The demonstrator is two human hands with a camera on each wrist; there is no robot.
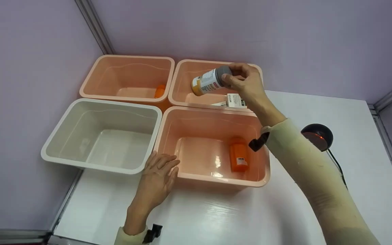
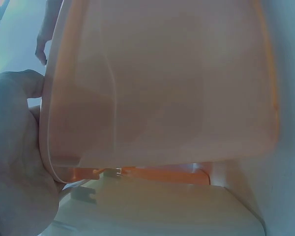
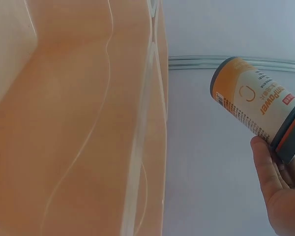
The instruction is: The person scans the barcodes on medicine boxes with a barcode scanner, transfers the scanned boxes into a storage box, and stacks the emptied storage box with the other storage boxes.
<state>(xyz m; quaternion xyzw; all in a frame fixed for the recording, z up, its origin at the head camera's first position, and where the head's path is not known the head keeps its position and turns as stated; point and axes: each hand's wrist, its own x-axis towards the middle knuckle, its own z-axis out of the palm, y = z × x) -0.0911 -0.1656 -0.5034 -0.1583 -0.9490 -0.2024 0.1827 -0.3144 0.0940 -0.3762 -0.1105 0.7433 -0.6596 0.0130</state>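
My right hand (image 1: 248, 83) grips a supplement bottle (image 1: 207, 82) by its dark grey cap, above the back right pink bin (image 1: 185, 73). The bottle is tilted, its base lower and pointing left; in the right wrist view its orange and white label (image 3: 255, 101) shows. My left hand (image 1: 157, 178) rests with extended fingers at the near left corner of the front right pink bin (image 1: 213, 178), close to the white bin's rim. Inside that pink bin, at the right, lies an orange bottle (image 1: 238, 154) with a small white label.
A white bin (image 1: 102, 165) stands front left, with another pink bin (image 1: 128, 61) behind it holding a small orange item (image 1: 160, 91). White boxes (image 1: 235, 100) lie in the back right bin. A black round device (image 1: 317, 136) with a cable sits at right. Walls enclose the table.
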